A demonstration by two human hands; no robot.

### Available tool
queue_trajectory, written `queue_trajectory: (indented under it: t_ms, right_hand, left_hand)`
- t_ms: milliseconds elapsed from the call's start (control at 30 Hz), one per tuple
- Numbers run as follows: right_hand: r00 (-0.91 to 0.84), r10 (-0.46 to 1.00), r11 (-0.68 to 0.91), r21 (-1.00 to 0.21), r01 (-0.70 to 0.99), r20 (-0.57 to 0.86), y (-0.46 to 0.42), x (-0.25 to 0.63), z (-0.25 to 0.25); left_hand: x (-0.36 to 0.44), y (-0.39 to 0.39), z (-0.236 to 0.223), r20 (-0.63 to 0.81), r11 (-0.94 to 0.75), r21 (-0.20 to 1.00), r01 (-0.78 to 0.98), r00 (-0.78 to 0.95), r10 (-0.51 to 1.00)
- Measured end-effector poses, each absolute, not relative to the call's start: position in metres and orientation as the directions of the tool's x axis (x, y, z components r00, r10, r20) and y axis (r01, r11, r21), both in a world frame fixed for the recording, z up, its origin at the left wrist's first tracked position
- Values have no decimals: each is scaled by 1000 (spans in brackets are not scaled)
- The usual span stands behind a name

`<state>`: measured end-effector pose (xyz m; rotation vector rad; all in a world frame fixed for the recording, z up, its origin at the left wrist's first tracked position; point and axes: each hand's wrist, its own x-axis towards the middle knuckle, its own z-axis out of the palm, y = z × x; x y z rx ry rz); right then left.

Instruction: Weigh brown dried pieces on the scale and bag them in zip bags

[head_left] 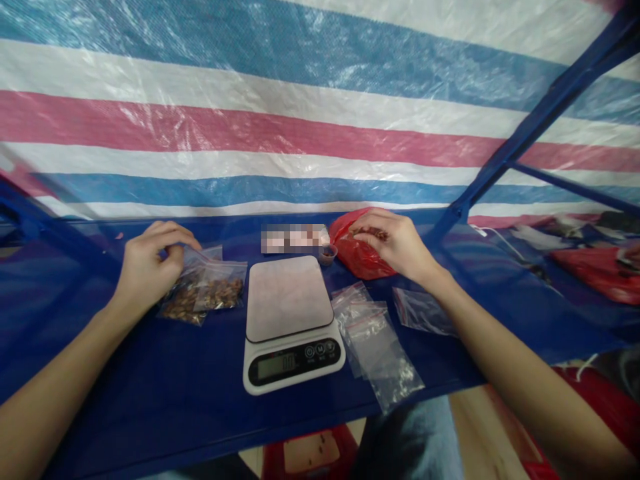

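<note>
My left hand (150,263) is closed in a pinch at the top edge of a clear zip bag (183,303). This bag holds small brown pieces, and a second filled zip bag (220,293) overlaps it on the right. My right hand (393,240) is closed around some small reddish-brown pieces (373,232), just above a red plastic bag (357,257). Between my hands stands a white kitchen scale (290,300) with a bare platform; its display seems to read zero. A small clear cup (327,255) with something brown inside sits beside the red bag.
Flat clear zip bags (377,347) overlap right of the scale, and another zip bag (423,312) lies under my right forearm. Behind the scale is a blurred-out pale item (293,239). Striped sheeting (250,133) rises behind the blue table (200,387); a blue post (505,160) slants at right.
</note>
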<state>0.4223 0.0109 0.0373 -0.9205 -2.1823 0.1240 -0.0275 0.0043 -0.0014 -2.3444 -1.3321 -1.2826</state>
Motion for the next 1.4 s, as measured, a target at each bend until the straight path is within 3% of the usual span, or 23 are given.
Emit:
queue_trajectory:
  t_ms: [267,500,933,1400]
  right_hand:
    - [-584,634,773,-391,500,507,21,385,43]
    - [-545,664,747,-430,507,512,16,381,35]
    - [-608,600,796,-315,517,520,18,379,16]
    - [-571,599,793,-319,519,562,14,377,18]
  left_hand:
    - [-27,4,-1,740,-605,266,751,243,627]
    - [-26,4,0,736,-626,268,733,264,624]
    - [-19,3,2,734,-662,265,701,299,610]
    - [-20,4,4,713,-624,310,717,259,651]
